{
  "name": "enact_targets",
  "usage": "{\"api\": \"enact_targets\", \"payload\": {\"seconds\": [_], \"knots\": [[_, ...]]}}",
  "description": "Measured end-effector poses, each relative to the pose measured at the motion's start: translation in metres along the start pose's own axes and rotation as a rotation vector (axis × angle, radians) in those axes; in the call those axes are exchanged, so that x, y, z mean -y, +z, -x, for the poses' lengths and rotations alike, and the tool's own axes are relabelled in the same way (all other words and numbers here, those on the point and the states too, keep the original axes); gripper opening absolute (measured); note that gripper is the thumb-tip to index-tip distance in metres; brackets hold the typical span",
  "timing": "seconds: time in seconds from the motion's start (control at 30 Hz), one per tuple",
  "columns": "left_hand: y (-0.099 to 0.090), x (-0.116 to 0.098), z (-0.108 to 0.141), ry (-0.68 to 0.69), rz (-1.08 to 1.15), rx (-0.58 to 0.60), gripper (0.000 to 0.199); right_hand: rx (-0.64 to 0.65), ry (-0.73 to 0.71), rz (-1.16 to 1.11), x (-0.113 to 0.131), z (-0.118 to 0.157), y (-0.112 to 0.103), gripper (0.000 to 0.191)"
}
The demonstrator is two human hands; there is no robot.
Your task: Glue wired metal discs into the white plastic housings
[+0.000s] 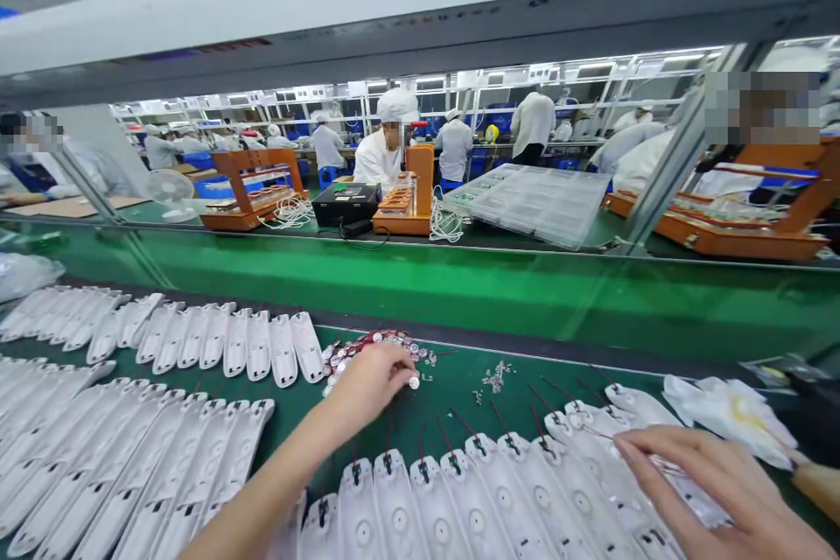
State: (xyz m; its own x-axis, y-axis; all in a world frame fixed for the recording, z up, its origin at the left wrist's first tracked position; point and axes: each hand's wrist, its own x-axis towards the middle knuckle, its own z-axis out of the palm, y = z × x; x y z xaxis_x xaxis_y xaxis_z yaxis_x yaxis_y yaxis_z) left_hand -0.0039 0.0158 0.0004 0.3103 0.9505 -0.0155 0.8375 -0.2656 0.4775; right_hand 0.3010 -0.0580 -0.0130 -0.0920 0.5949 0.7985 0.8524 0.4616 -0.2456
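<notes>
My left hand (374,381) reaches over the green bench, with thumb and fingers pinched on a small round silver disc (414,382). Right beside it lies a heap of similar discs with red wires (338,356). At the right, my right hand (715,486) is closed around a thin metal tool (598,432), perhaps tweezers; its far part is hidden by the fingers. That tool's tip is over a row of long white plastic shells (476,503), several with red wires sticking up from their ends. Tiny clear pieces (497,378) lie loose between the hands.
More white shells (157,455) fill the left side in rows. A crumpled white bag (728,416) lies at the right, near another person's hand (817,486). Behind a green panel (420,280) stand orange fixtures (407,201), a black box (346,203), clear trays (535,201) and co-workers in white.
</notes>
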Motion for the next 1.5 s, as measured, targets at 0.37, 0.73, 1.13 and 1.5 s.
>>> {"api": "enact_targets", "payload": {"seconds": [0.37, 0.73, 1.13, 1.5], "knots": [[0.020, 0.013, -0.006, 0.191, -0.158, 0.131, 0.020, 0.151, -0.142, 0.171, -0.019, 0.018, -0.003, 0.014], [0.015, 0.019, -0.015, 0.120, -0.006, 0.005, 0.012, 0.210, 0.078, 0.180, 0.007, 0.032, 0.003, 0.018], [-0.012, 0.013, -0.004, 0.245, 0.142, -0.366, 0.031, 0.286, 0.116, 0.267, 0.009, 0.045, -0.001, 0.022], [-0.018, -0.003, 0.006, 0.213, 0.213, -0.335, 0.024, 0.379, 0.044, 0.260, 0.012, 0.045, 0.000, 0.022]]}}
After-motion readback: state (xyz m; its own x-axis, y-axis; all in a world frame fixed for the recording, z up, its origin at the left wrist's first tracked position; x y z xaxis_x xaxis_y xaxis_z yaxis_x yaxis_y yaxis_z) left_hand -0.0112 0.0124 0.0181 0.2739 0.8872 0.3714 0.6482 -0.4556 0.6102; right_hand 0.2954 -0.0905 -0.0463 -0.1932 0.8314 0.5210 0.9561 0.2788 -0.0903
